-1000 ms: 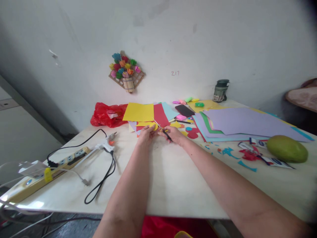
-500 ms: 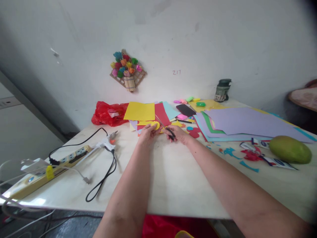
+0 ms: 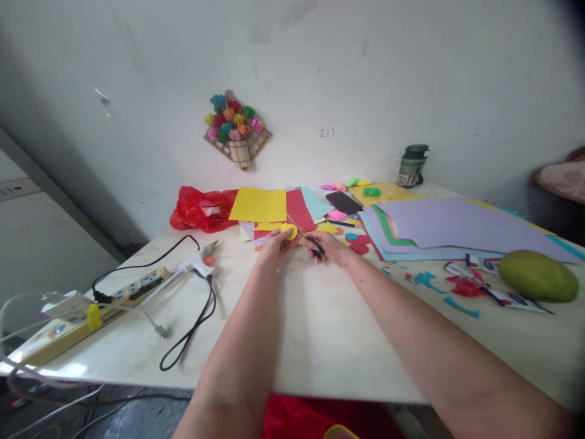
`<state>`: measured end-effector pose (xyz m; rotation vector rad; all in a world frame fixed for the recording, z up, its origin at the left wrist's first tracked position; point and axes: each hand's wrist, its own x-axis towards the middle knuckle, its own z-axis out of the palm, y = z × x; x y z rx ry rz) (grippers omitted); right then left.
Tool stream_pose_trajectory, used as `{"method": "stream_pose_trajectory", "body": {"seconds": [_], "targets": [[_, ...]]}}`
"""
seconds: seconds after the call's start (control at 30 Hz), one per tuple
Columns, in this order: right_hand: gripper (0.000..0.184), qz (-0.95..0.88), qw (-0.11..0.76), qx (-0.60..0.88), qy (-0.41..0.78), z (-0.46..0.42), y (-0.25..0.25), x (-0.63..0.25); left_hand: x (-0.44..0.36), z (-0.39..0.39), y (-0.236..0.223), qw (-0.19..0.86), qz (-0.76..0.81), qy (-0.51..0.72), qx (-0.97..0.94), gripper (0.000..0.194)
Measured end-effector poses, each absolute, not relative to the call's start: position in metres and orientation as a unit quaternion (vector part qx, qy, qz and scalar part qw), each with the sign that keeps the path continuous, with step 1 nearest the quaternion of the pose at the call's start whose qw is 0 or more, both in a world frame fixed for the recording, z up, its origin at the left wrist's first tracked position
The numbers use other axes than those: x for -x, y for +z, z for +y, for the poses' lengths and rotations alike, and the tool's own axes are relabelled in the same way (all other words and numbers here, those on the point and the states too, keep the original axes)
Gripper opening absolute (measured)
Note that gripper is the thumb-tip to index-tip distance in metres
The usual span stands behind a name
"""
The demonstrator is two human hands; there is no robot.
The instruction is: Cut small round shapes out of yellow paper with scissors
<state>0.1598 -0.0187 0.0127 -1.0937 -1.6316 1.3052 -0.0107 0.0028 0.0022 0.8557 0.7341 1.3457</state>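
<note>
Between the fingers of my left hand is a small rounded piece of yellow paper. My right hand grips dark-handled scissors, whose blades point up and left, at the edge of the yellow piece. Whether the blades touch the paper is too small to tell. Just beyond my hands lie a yellow sheet, a red sheet and a light blue sheet. Red paper circles and a blue circle rest right of the scissors.
A glue gun and a power strip with cables occupy the left side. A red plastic bag sits at the back. To the right are stacked coloured sheets, a phone, blue scraps and a green mango-like fruit.
Both hands stay in nearly the same place, with the yellow piece and scissors still held. The scissors' blades have shifted slightly against the yellow piece. The whole view has moved very slightly.
</note>
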Motion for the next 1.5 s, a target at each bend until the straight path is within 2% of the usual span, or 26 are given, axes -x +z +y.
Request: {"method": "stream_pose_trajectory", "body": {"seconds": [0.3,1.1,1.5], "targets": [[0.034,-0.634,0.383,0.425,0.521,-0.021,0.014,-0.159,0.01,0.002,0.004,0.637,0.331,0.588,-0.374,0.02],[0.04,-0.645,0.374,0.409,0.526,-0.013,0.005,-0.162,0.009,-0.002,0.009,0.635,0.339,0.59,-0.367,0.011],[0.043,-0.648,0.375,0.402,0.527,-0.013,0.005,-0.163,0.01,-0.002,0.009,0.627,0.333,0.591,-0.383,0.016]]}}
